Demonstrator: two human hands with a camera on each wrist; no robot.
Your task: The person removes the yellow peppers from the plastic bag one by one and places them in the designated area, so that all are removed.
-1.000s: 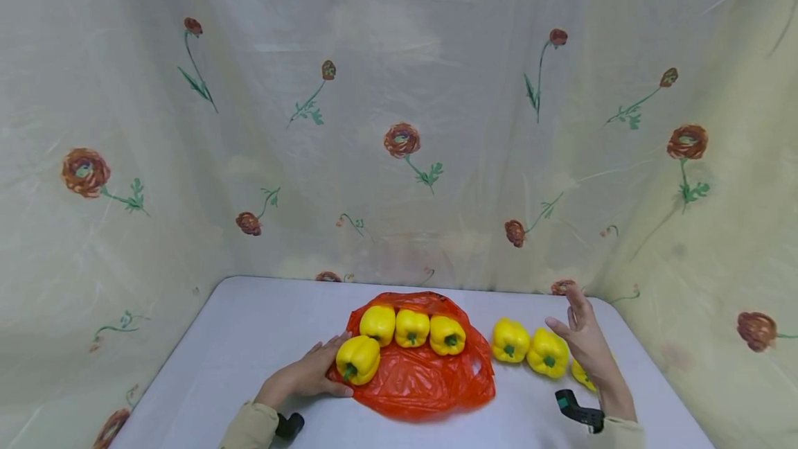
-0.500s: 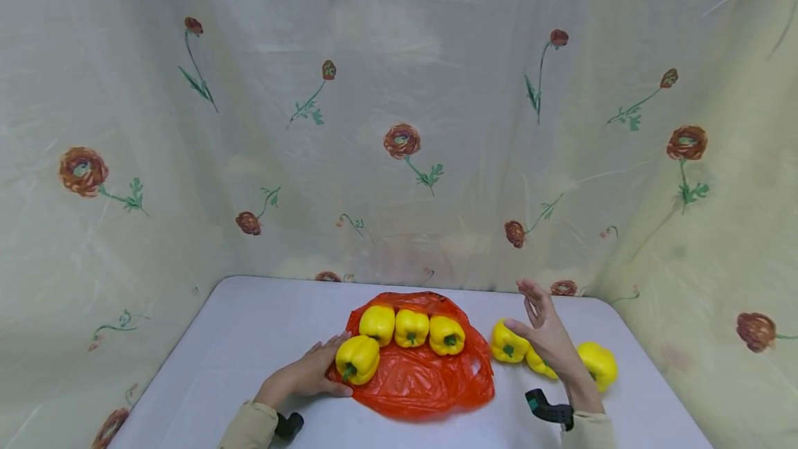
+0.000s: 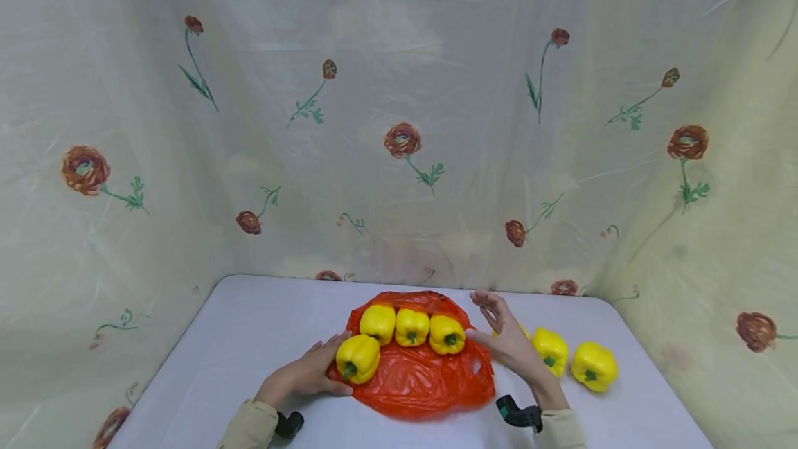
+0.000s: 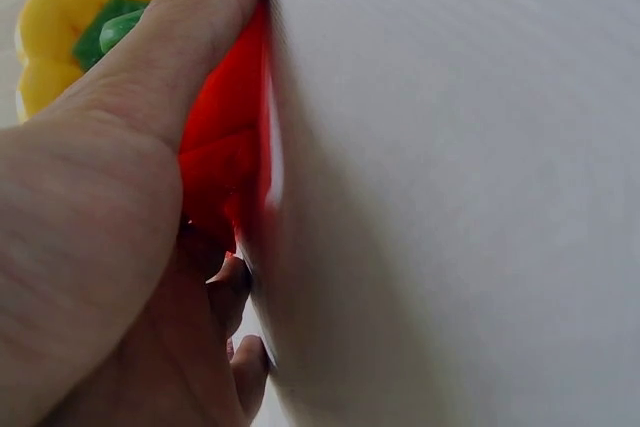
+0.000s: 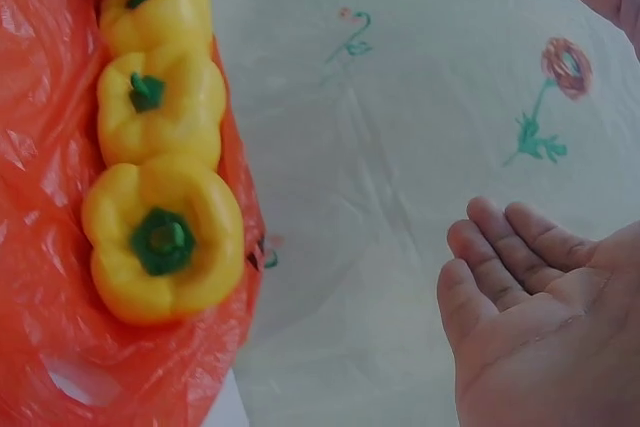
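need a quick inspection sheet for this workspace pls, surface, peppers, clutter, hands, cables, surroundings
Surface: white table
Job's things: four yellow peppers on the red bag; three more to its right, one partly hidden
Clutter: nothing seen
Hands: left hand at the bag's left edge, beside a pepper; right hand by the right edge, holding nothing
Cables: nothing seen
Surroundings: floral curtain behind and on both sides

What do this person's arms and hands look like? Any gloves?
The left hand and right hand wear no gloves. Cream fabric sleeves stop short of the hands. A rounded black device is worn on the left; a bent black device with a small teal patch on the right.
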